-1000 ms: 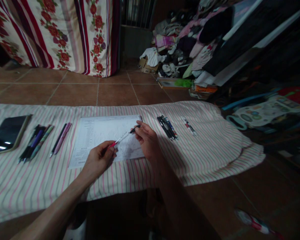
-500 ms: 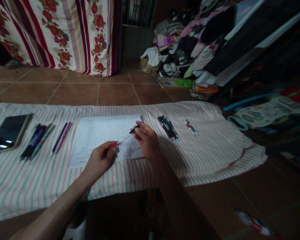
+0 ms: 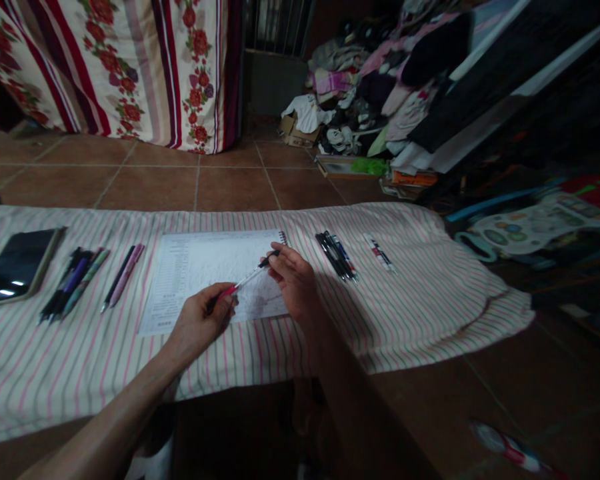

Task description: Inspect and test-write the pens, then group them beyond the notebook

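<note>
On our left, a tablet (image 3: 17,267) lies on the striped cloth (image 3: 430,297), then a bundle (image 3: 73,281) of pens, then a pair (image 3: 123,275), one dark, one pink. Next comes our left hand (image 3: 205,313), pinching the pink end of a pen (image 3: 247,277), which slants over the pad (image 3: 215,257). At its upper end our right hand (image 3: 295,277) grips a black part (image 3: 269,258); whether the two are joined, we cannot tell. Right of the pad we see a bunch (image 3: 337,257) of dark pens, then, apart, a white-and-dark pen (image 3: 379,253) or two.
</note>
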The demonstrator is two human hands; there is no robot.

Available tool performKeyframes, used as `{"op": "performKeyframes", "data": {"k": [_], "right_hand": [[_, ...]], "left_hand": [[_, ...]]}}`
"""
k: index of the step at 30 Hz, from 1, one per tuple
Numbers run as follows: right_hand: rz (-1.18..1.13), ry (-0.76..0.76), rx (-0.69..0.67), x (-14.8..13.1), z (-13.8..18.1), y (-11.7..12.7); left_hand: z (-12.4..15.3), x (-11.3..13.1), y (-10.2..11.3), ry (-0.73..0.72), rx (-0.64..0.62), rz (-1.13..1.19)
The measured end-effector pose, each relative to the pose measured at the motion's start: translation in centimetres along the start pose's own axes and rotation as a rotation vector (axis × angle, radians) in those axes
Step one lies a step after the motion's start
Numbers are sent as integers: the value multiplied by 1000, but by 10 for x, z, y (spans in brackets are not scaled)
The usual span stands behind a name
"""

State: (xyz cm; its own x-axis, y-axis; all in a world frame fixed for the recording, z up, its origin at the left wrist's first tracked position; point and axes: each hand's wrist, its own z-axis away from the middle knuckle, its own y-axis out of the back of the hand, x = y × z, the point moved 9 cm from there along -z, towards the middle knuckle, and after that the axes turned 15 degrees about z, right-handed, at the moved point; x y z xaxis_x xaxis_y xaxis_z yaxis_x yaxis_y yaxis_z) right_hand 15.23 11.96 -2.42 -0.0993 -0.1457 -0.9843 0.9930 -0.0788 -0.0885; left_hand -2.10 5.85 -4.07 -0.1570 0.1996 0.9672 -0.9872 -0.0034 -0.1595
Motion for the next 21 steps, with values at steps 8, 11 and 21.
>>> {"op": "performKeyframes", "data": {"k": [8,11,21], "right_hand": [[31,30,-25,-2,1,-4],[50,38,-31,-2,2,-5],[59,33,-33,-4,3,-6]], "left_hand": [[1,2,-2,15,10,14],[1,2,-3,14,2,20],[0,-3,-2,38,1,33]]}}
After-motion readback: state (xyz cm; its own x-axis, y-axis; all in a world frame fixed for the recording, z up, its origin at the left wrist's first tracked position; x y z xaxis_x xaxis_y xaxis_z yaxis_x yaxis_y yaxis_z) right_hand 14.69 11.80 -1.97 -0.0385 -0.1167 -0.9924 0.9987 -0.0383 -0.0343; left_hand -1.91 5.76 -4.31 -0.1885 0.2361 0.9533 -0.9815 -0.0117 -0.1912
